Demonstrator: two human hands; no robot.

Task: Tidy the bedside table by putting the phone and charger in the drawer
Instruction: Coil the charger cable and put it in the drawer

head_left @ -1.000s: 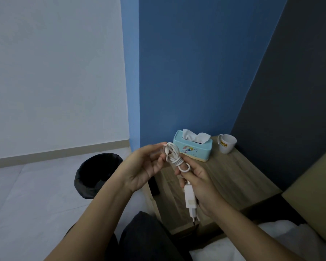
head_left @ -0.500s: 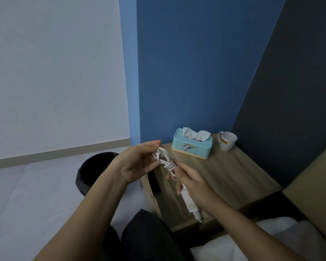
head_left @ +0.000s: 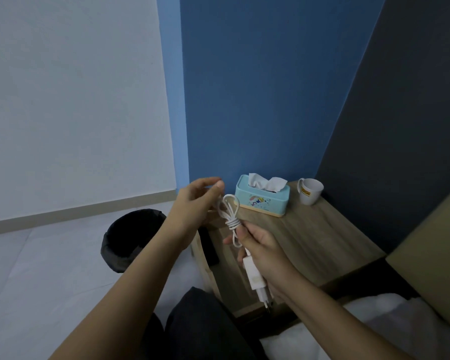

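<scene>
The right hand (head_left: 264,252) is curled round the white charger (head_left: 253,274), thumb and fingers closed on it where the cable leaves the block. The left hand (head_left: 192,206) is held up just beside it with its fingers loosely bent. Its fingertips are at the left strand of the cable loop, but I cannot tell whether they pinch the loop or only touch it.

Behind the hands a blue wall (head_left: 257,87) stands between a white wall (head_left: 70,100) and a dark grey one (head_left: 405,126). The floor (head_left: 37,268) is pale tile. A bed with white bedding (head_left: 374,331) and a tan headboard (head_left: 437,255) fills the lower right corner.

The wooden bedside surface (head_left: 315,242) sits against the blue wall. A black waste bin (head_left: 130,237) stands on the floor to its left.

At the back of the surface is a light blue tissue box (head_left: 263,203) with a small cartoon print on its front and a white tissue (head_left: 266,181) sticking out of the top. Just to its right is a white mug (head_left: 311,190) with a yellow label. The label's dark letters are too small to read with certainty.

The charger is in the air over the front left part of the surface. Its cable (head_left: 230,211) is coiled and bound round its own middle, with one loop standing above the right hand. The plug pins (head_left: 267,305) point down below the right hand.
</scene>
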